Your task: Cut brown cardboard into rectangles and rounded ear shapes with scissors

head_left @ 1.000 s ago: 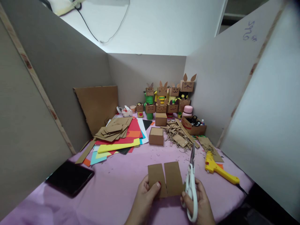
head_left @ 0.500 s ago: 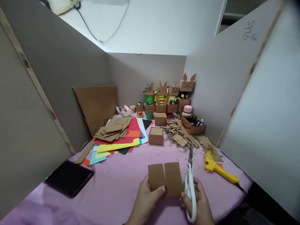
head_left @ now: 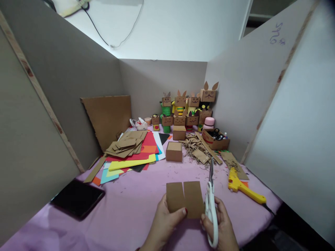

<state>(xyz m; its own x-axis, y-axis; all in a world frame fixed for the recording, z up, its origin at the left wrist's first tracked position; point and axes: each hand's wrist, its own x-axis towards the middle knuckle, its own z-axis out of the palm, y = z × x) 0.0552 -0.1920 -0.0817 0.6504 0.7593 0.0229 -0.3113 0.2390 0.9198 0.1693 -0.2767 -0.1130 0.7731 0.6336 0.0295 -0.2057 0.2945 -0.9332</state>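
Since a second ago, the left hand's thumb has shifted right, covering the lower end of the slit in the cardboard, so whether its halves join is hidden; that hand pinches it above the purple cloth. Right hand fingers, partly hidden, grip the scissors beside it.
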